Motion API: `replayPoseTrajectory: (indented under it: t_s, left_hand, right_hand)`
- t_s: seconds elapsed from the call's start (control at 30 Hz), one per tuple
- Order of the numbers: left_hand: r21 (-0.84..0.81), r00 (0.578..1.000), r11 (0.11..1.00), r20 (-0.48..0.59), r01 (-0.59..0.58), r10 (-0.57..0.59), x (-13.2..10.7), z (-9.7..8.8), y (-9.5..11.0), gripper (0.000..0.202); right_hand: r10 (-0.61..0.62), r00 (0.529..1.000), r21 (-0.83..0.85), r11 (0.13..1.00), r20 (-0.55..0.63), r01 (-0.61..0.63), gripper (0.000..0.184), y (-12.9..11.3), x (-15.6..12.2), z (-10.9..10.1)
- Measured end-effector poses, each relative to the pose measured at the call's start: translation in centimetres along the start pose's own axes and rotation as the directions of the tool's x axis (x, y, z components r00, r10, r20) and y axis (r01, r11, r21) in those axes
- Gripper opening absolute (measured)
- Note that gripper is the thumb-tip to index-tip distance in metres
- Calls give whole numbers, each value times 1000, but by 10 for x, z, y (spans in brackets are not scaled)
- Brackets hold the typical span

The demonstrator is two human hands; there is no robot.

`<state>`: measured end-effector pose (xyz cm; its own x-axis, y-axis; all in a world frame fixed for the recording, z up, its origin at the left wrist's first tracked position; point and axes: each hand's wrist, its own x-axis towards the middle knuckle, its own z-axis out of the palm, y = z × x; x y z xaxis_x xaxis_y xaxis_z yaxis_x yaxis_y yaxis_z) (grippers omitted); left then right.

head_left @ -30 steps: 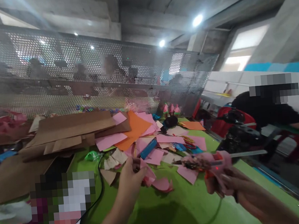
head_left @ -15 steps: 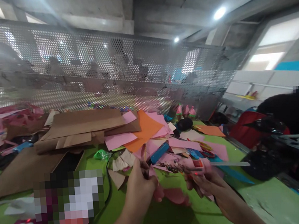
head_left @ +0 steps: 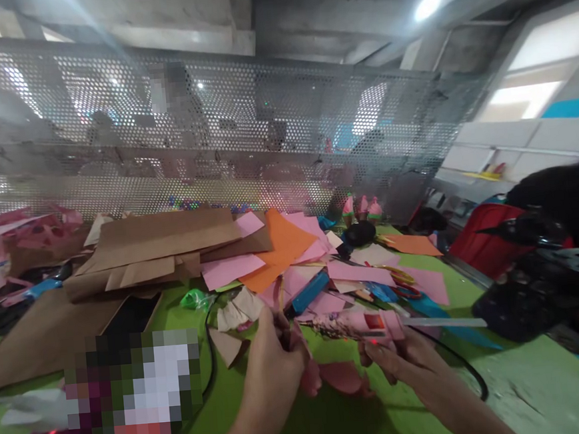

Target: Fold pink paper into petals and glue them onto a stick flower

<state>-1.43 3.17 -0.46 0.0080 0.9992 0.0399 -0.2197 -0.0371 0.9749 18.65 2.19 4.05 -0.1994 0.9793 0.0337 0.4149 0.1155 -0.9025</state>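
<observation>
My left hand (head_left: 273, 362) is closed round a folded pink paper piece (head_left: 309, 376) held just above the green table (head_left: 296, 430). My right hand (head_left: 406, 361) grips a pink glue gun (head_left: 358, 324). The gun's nozzle points left at the paper by my left fingers. A clear glue stick (head_left: 445, 323) juts out of the back of the gun to the right. A black cord (head_left: 461, 364) trails from the gun across the table.
Pink and orange paper sheets (head_left: 281, 244) and brown card (head_left: 161, 240) are heaped behind my hands, with a blue tool (head_left: 310, 291) among them. A perforated metal screen (head_left: 213, 136) closes the far edge. Another person in black (head_left: 559, 202) sits at the right.
My right hand has swung the glue gun leftwards until its nozzle meets the paper in my left hand. The view has shifted left and slightly down.
</observation>
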Motion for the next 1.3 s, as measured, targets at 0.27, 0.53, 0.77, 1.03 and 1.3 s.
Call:
replayPoseTrajectory:
  t_s: [0.27,0.53,0.77,1.03,1.3]
  left_hand:
    - [-15,999,999,29,46,-45,-1,1,-2,27]
    - [67,999,997,-3,37,-37,-1,-1,-1,28]
    - [83,999,995,7,53,-54,-3,1,2,28]
    - [60,998,996,12,60,-61,-4,1,2,28]
    - [-1,998,998,16,67,-67,-5,1,4,25]
  right_hand:
    - [6,999,-55,998,-46,-8,44,2,0,1]
    - [-18,999,-35,999,-46,16,35,-3,1,2]
    - [-18,999,-29,999,-36,17,32,-5,-1,3]
    - [6,1000,-47,999,-22,-7,39,-9,-1,6]
    - [17,1000,-60,998,-27,-18,39,-17,-1,6]
